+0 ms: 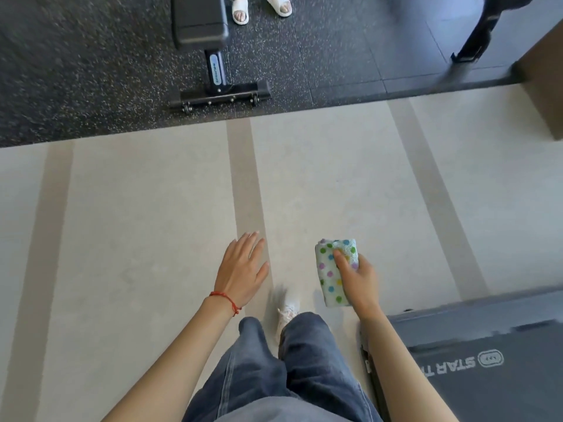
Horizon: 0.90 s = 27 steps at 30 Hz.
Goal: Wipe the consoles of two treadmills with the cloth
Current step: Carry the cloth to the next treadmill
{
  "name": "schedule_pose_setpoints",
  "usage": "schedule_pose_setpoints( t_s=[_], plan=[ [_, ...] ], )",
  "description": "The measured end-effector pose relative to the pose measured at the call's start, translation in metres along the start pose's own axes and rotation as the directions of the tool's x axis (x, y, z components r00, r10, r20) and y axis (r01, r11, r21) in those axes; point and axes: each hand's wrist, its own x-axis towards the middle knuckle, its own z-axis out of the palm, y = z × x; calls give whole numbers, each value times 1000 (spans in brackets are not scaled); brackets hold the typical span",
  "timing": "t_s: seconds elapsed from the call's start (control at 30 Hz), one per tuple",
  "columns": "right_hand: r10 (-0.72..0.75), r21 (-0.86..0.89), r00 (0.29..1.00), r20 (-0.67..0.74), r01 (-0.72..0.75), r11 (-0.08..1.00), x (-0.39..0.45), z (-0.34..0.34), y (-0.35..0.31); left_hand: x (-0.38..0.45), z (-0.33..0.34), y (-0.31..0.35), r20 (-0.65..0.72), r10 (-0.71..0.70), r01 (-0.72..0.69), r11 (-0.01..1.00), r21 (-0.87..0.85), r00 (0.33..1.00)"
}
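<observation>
The right hand point(361, 280) grips the folded cloth point(335, 271) beside the treadmill point(475, 336) deck; the left hand point(240, 268) hangs released. Keep the cloth folded until reaching a console.

cloth point(334, 271): white w/ polka dots in green, blue, pink, yellow. wrist string point(224, 300) on left arm: red. jeans point(292, 370): faded blue denim. sneaker point(288, 309): white. floor point(152, 223): pale beige, darker tan stripes. gym mat point(76, 71): black, white speckles. bench point(199, 22): black, blue label. treadmill deck point(487, 345): grey, darker lettering. sandals point(262, 7) up top: white.
</observation>
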Motion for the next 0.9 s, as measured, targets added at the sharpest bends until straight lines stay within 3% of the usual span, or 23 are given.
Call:
schedule_pose_setpoints(
  t_s=[0.17,0.43,0.67,0.9],
  plan=[
    [46,39,998,-48,-44,998,49,-12,-32,83,-10,8,-2,94,-94,996,0,996],
    [192,134,948,-256,-162,978,96,-32,-56,195,-7,18,100,329,-331,944,7,939],
    [365,372,821,-440,-203,906,112,-54,-70,297,-9,49,131,638,-640,768,-35,759],
    [494,490,643,-586,-205,847,116,-84,-74,359,4,108,172,802,-805,589,-65,572]
  ],
)
